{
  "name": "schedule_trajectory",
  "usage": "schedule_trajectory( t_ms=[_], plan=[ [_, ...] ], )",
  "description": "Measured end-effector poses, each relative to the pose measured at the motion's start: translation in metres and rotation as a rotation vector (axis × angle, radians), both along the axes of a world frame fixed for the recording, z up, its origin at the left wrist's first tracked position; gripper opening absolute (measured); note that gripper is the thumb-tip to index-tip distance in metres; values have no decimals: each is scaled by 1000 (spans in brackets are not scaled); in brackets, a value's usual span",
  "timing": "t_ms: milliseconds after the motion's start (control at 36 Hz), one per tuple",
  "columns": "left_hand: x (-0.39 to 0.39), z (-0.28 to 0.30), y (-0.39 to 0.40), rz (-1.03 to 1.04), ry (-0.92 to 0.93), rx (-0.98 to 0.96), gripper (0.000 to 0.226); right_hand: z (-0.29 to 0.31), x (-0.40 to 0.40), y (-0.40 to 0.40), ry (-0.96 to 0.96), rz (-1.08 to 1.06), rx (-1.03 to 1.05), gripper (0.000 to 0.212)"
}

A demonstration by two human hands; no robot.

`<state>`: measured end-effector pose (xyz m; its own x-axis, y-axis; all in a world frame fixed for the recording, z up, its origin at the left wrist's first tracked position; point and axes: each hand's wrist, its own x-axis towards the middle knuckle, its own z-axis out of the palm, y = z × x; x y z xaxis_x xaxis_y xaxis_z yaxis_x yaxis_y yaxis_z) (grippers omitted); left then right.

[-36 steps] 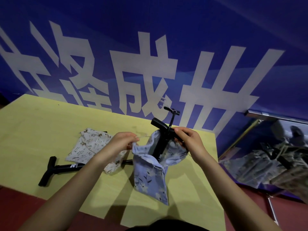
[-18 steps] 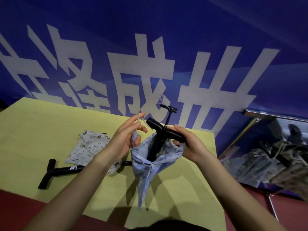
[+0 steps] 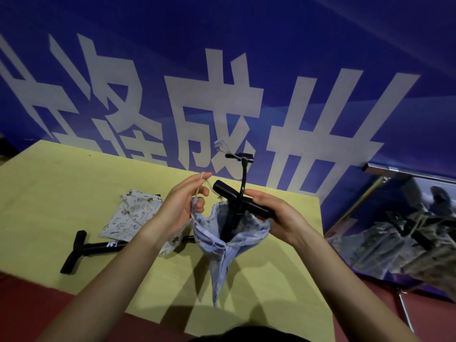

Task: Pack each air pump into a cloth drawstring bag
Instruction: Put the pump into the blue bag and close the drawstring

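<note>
The blue floral drawstring bag (image 3: 222, 240) hangs in the air above the yellow table (image 3: 61, 188), held between both hands, its mouth gathered open at the top and its lower end tapering to a point. A black air pump (image 3: 240, 203) stands upright inside the bag: the barrel is hidden below the mouth, the T-handle lies across the opening, and the thin hose rises from it to a small nozzle head (image 3: 240, 157) at the top. The left hand (image 3: 182, 206) pinches the pale drawstring (image 3: 203, 180) between thumb and forefinger, raised above the left edge of the bag mouth, with the remaining fingers loosely curled against the fabric. The right hand (image 3: 274, 215) grips the right edge of the bag mouth, fingers curled around the cloth and lying along the right end of the T-handle (whether the fingers also clamp the handle itself cannot be determined). A second air pump (image 3: 93, 248) lies flat on the table to the left, T-handle toward the near edge, its barrel partly covered by a white patterned drawstring bag (image 3: 133, 215) that rests on top of it. Behind the table hangs a blue banner (image 3: 271, 58) with large white characters. To the right, off the table, lies a heap of patterned bags and pumps (image 3: 407, 235), blurred.
</note>
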<state>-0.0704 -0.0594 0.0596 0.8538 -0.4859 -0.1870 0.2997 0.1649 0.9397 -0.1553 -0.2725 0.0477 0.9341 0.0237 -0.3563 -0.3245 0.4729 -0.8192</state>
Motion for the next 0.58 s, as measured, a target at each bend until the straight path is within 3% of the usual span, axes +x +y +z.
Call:
schedule_trajectory(
  t_ms=[222,306,444,583],
  plan=[
    [-7,-17,-1,38,49,71,38,10,-1,10,-23,169,-32,33],
    [-7,-6,-3,119,-46,9,36,11,0,14,-68,125,-126,31],
    [-9,2,0,140,-243,169,30,9,3,15,-127,-24,-295,23],
    [-15,1,6,148,-360,238,42,5,3,20,-197,-78,-385,19]
  ],
)
